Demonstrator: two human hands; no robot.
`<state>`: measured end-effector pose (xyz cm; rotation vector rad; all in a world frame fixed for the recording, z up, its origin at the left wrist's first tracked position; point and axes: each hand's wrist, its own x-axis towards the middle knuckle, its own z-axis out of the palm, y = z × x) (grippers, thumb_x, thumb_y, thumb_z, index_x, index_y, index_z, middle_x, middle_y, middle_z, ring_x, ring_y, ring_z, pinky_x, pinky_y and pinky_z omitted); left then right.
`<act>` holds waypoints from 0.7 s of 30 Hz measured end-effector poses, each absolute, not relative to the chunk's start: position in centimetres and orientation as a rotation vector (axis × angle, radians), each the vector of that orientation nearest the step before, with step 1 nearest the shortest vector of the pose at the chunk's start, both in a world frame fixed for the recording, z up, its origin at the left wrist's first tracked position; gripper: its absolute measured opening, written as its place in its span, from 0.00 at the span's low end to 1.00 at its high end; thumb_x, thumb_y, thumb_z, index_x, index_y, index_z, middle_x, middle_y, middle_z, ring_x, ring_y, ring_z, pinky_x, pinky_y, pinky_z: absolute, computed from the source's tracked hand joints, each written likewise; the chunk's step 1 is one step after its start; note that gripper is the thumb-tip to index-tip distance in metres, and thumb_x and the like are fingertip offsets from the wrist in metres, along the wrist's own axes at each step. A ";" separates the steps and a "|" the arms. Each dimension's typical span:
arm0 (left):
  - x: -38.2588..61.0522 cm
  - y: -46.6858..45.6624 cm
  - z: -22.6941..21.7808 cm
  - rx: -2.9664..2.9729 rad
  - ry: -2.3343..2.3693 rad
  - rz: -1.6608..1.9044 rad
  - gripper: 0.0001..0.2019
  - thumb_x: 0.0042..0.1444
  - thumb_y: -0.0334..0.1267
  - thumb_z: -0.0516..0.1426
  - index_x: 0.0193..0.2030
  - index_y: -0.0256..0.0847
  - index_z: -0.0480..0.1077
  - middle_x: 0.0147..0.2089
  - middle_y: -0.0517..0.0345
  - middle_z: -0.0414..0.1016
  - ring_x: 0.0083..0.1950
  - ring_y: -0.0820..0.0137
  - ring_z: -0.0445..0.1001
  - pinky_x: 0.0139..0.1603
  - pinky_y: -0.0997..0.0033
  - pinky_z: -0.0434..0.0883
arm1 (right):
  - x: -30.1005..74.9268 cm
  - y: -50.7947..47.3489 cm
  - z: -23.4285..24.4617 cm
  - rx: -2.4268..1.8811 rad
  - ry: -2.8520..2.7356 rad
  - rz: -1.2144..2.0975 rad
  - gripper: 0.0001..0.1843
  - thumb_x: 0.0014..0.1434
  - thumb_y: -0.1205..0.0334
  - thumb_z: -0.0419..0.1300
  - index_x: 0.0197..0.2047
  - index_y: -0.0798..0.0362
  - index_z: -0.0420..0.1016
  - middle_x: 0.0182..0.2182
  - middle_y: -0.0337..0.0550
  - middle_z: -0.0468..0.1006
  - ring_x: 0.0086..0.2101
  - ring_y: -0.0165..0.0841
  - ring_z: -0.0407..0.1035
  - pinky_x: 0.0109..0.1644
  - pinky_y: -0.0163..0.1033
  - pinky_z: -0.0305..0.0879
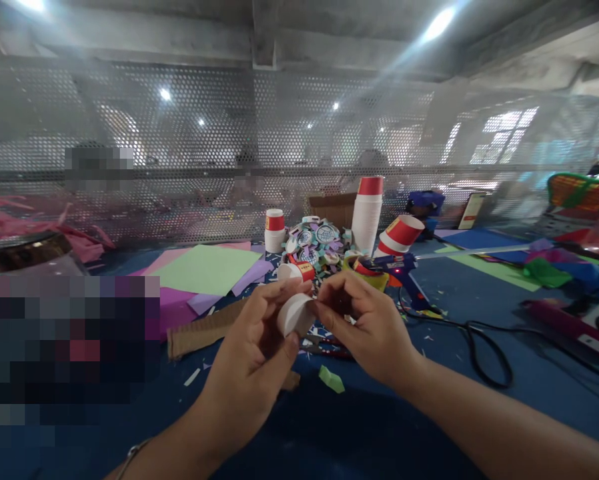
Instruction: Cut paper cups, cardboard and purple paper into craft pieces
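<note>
Close in front of me, my left hand [259,353] grips a small white paper disc [296,316] between thumb and fingers. The fingertips of my right hand [364,327] pinch at its right edge. Just behind my fingers a red and white paper cup [303,270] lies on its side, partly covered by them. Below the disc, dark-handled pliers [324,347] rest on the blue table, half hidden by my hands. A blue glue gun [403,273] with a small red light stands right of my right hand.
Behind are a heap of cut paper pieces [317,240], a tall cup stack [367,217], a shorter one [274,232] and a tilted one [400,235]. Coloured paper sheets [207,268] and a cardboard strip [204,328] lie left. A black cable [479,347] loops rightward to a power strip [569,327].
</note>
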<state>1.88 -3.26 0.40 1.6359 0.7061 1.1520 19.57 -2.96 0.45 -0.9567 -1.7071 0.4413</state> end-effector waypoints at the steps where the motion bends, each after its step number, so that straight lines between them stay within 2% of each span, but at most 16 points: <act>1: 1.8 -3.1 0.4 1.627 0.717 1.150 0.20 0.60 0.35 0.59 0.58 0.51 0.64 0.63 0.56 0.67 0.62 0.64 0.68 0.64 0.64 0.65 | 19.6 -2.9 0.4 -0.955 -1.709 0.449 0.03 0.61 0.63 0.59 0.36 0.51 0.67 0.28 0.35 0.67 0.26 0.27 0.62 0.30 0.33 0.61; 6: 1.7 -2.5 0.5 1.546 0.746 1.121 0.20 0.60 0.38 0.59 0.60 0.50 0.65 0.59 0.56 0.73 0.58 0.65 0.71 0.62 0.65 0.66 | 19.6 -2.7 0.5 -0.920 -1.726 0.586 0.03 0.61 0.63 0.59 0.39 0.52 0.69 0.31 0.38 0.71 0.29 0.28 0.65 0.31 0.33 0.63; 11: 1.8 -2.2 0.5 1.483 0.821 1.077 0.15 0.58 0.41 0.61 0.51 0.44 0.68 0.46 0.56 0.78 0.50 0.66 0.76 0.54 0.66 0.71 | 19.7 -2.6 0.6 -0.956 -1.727 0.707 0.06 0.61 0.61 0.61 0.40 0.53 0.71 0.32 0.39 0.73 0.31 0.28 0.67 0.34 0.33 0.65; 17: 1.4 -1.9 0.5 1.616 0.983 1.009 0.10 0.56 0.40 0.61 0.41 0.42 0.67 0.36 0.58 0.77 0.38 0.67 0.76 0.41 0.68 0.70 | 19.7 -2.1 0.5 -1.020 -1.856 0.829 0.06 0.58 0.62 0.63 0.39 0.54 0.72 0.29 0.37 0.72 0.29 0.28 0.65 0.32 0.34 0.63; 21: 1.2 -1.6 0.6 1.663 1.037 0.937 0.08 0.56 0.39 0.61 0.39 0.42 0.66 0.34 0.58 0.76 0.37 0.66 0.75 0.40 0.66 0.69 | 20.0 -1.6 0.4 -1.035 -1.906 0.926 0.08 0.59 0.60 0.63 0.38 0.54 0.71 0.27 0.36 0.70 0.27 0.27 0.63 0.30 0.33 0.60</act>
